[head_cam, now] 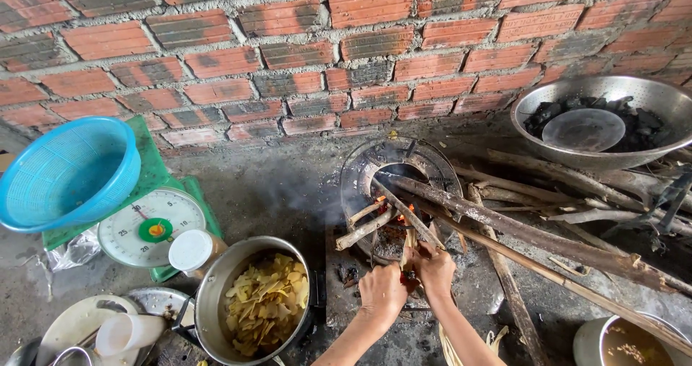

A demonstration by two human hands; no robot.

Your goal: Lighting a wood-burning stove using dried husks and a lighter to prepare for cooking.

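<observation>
1. A metal pot is sitting at the near left of the ground, holding pale yellow sliced chips.
2. A blue plastic colander is resting on a green kitchen scale at the far left; what is in it cannot be told.
3. A large metal basin is standing at the far right against the wall, holding black charcoal and a small metal lid.
4. A white cup is lying on its side over a plate at the near left corner.
5. A second pot at the near right corner is showing a brownish content, not identifiable.
6. The floor is grey, ash-stained concrete; a bare red brick wall is closing the far side.
7. A round clay stove is burning at the centre, with long branches feeding in from the right.
8. The left hand and right hand are closing together around a thin stick just at the stove's near mouth, fingers curled tight on it.
</observation>
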